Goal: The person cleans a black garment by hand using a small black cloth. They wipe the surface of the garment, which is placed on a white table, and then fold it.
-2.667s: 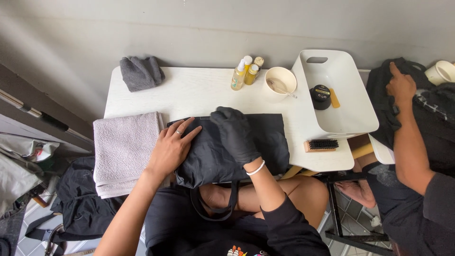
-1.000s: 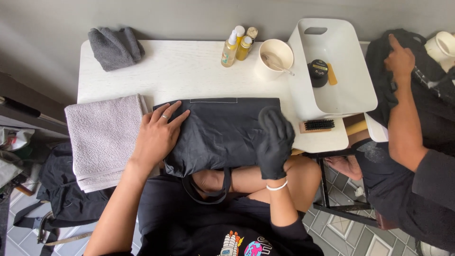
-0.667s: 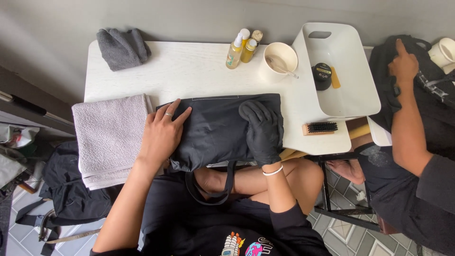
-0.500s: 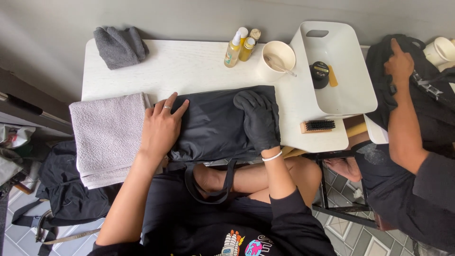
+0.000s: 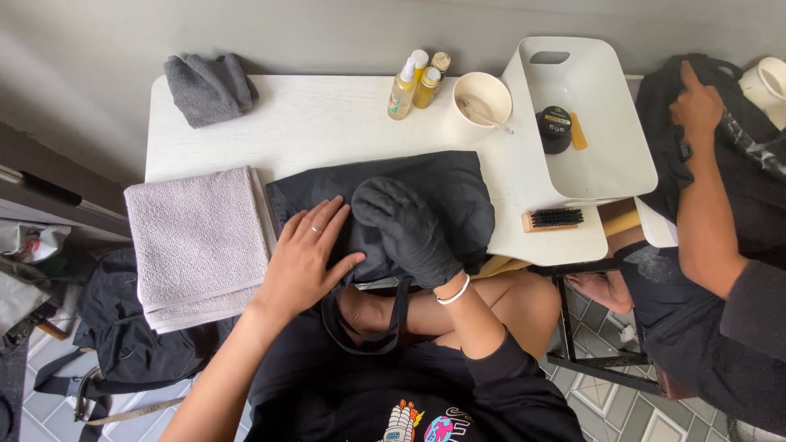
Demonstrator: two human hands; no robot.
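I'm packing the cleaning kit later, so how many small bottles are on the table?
3, clustered at the table's far edge beside the bowl: a spray bottle, a yellow bottle, and a capped one behind. Others may be hidden.

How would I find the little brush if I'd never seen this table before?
Start at the white table and go to its right end, where a big white tray sits. The brush lies on the table just in front of the tray, close to the table's front edge. It is the only thing with a pale wooden back and short black bristles; the tin in the tray is round.
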